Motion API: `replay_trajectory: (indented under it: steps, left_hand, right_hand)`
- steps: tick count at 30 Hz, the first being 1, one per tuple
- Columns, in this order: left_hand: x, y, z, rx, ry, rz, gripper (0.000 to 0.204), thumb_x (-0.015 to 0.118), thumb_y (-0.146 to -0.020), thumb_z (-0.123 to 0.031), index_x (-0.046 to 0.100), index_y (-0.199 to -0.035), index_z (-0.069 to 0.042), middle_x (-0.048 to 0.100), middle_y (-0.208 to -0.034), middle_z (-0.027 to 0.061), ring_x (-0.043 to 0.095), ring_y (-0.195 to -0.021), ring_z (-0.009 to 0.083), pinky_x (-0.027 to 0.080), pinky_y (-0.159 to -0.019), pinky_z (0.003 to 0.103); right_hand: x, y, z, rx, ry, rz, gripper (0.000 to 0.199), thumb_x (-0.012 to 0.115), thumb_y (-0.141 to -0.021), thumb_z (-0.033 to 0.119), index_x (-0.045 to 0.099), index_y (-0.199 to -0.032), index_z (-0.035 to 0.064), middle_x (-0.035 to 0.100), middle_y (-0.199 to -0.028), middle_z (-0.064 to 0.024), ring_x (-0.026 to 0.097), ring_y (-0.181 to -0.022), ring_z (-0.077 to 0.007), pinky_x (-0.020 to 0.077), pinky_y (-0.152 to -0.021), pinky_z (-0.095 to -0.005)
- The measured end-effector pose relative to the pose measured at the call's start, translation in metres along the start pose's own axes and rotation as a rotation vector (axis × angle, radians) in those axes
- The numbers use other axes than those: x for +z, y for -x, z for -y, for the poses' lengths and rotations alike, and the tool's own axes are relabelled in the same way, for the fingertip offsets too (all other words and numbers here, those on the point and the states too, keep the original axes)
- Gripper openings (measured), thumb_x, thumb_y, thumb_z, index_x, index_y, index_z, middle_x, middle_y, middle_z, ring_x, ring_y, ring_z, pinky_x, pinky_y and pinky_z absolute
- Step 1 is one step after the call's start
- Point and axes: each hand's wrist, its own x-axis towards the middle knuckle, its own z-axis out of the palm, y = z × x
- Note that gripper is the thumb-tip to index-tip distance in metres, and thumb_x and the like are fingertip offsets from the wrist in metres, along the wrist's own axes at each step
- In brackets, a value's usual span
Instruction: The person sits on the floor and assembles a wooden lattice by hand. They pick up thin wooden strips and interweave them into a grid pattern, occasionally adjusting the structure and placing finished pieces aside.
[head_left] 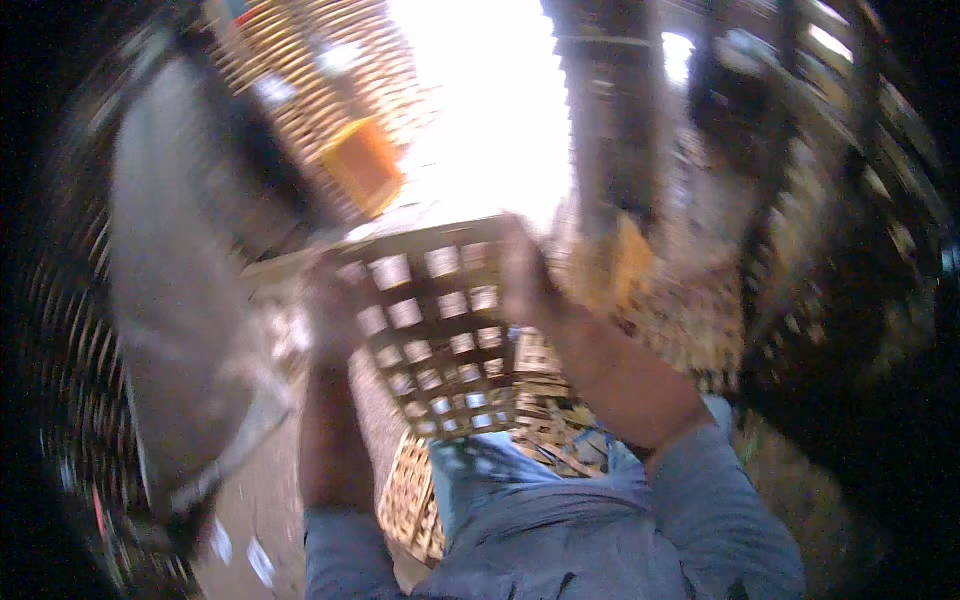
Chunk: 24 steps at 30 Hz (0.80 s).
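Observation:
An open-weave basket (432,328) of flat, pale strips with square gaps is held up in front of my body. My left hand (335,305) grips its left side near the rim, though motion blurs the fingers. On the opposite side, my right hand (527,275) is closed on the upper right edge, also smeared. Light shows through the gaps in the weave. Below it, my lap is covered by blue-grey cloth (540,520), and more woven baskets (413,490) lie beside my legs.
A grey cloth or sack (180,290) hangs at the left. An orange box-like container (362,168) sits by a woven wall (275,60). Bright light fills an opening (480,100) beside a dark post (612,120). White scraps (260,562) lie on the floor at lower left.

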Motion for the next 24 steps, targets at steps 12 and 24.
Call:
replay_trajectory:
  steps: [12, 24]
  left_hand:
    - [0.107, 0.054, -0.069, 0.003, -0.117, -0.211, 0.042, 0.048, -0.098, -0.052, 0.059, -0.091, -0.012, 0.052, -0.058, -0.0033, 0.047, -0.047, 0.0097, 0.048, -0.052, 0.032]
    - [-0.015, 0.059, -0.06, 0.448, -0.709, -0.099, 0.055, 0.044, -0.103, -0.031, 0.025, -0.153, -0.019, 0.045, -0.133, 0.0085, 0.052, -0.099, 0.0199, 0.05, -0.088, 0.04]
  right_hand:
    - [0.027, 0.02, 0.002, -0.083, 0.065, 0.136, 0.058, 0.035, -0.102, 0.053, 0.065, -0.105, 0.0041, 0.058, -0.089, -0.0048, 0.053, -0.08, -0.0147, 0.0455, -0.071, -0.0292]
    - [0.003, 0.093, 0.026, 0.051, -0.041, 0.48, 0.056, 0.048, -0.093, 0.063, 0.053, -0.093, 0.0071, 0.048, -0.083, 0.0007, 0.042, -0.078, -0.0096, 0.038, -0.075, -0.0267]
